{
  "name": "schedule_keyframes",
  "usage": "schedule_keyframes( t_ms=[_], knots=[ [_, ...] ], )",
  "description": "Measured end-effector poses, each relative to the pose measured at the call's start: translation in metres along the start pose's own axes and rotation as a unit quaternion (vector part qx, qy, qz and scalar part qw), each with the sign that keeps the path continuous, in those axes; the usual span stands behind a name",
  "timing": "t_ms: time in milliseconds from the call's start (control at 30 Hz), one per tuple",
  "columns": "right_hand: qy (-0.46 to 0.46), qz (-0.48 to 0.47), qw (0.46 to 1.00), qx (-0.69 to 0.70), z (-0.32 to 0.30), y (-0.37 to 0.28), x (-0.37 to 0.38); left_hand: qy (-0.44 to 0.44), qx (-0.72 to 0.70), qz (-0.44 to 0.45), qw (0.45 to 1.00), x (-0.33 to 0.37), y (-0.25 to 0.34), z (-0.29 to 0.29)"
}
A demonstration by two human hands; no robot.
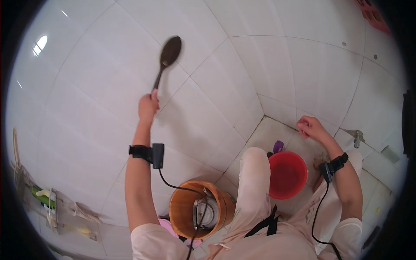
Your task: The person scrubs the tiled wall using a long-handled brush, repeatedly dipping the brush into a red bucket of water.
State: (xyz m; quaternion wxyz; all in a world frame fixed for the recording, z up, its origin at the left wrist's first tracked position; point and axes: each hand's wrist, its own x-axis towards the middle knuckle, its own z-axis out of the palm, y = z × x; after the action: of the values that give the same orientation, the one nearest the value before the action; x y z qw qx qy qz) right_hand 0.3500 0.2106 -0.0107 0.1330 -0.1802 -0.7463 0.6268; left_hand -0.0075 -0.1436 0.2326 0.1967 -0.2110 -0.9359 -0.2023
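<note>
My left hand (pixel 148 106) is closed round the thin handle of a dark tool with an oval, spoon-shaped head (pixel 171 51). I cannot tell whether it is a brush or a large spoon. The handle rises from my fist, and the head is up against or just in front of the white tiled wall (pixel 108 86). Out to the right, my right hand (pixel 310 127) is raised with its fingers curled in, and nothing shows in it. Below that hand is a red bucket (pixel 288 175), beyond my bent knee.
A wooden bucket (pixel 177 216) with a pale device and cables inside stands below my left arm. A purple object (pixel 278 146) lies beside the red bucket. A metal tap (pixel 357 138) juts from the right wall. Cleaning items hang on a rack (pixel 51 208) at far left.
</note>
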Motion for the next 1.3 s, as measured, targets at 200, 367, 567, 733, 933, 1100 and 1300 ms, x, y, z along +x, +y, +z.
schedule_keyframes(
  t_ms=[200, 367, 567, 733, 933, 1100, 1300],
  knots=[
    [-0.011, 0.028, 1.000, 0.006, 0.002, 0.008, 0.002, -0.199, 0.133, -0.052, 0.969, -0.045, -0.008, 0.060],
    [-0.020, 0.003, 1.000, -0.004, 0.001, -0.002, -0.005, -0.012, -0.029, -0.007, 0.999, -0.019, 0.011, 0.008],
    [-0.022, 0.002, 1.000, -0.004, 0.000, 0.003, -0.001, 0.012, -0.067, -0.035, 0.997, -0.022, -0.002, 0.001],
    [-0.037, -0.010, 0.999, -0.026, 0.003, 0.001, -0.002, -0.228, 0.039, -0.092, 0.968, -0.077, -0.026, 0.052],
    [-0.042, 0.011, 0.999, -0.012, 0.006, 0.002, -0.006, -0.282, -0.411, -0.154, 0.853, -0.080, 0.015, 0.077],
    [-0.044, -0.112, 0.989, -0.084, 0.027, -0.040, -0.002, -0.399, -0.686, -0.141, 0.592, -0.114, 0.115, 0.116],
    [-0.004, -0.104, 0.963, -0.251, 0.040, -0.071, -0.008, -0.507, -0.802, -0.139, 0.285, -0.230, 0.202, 0.221]
  ],
)
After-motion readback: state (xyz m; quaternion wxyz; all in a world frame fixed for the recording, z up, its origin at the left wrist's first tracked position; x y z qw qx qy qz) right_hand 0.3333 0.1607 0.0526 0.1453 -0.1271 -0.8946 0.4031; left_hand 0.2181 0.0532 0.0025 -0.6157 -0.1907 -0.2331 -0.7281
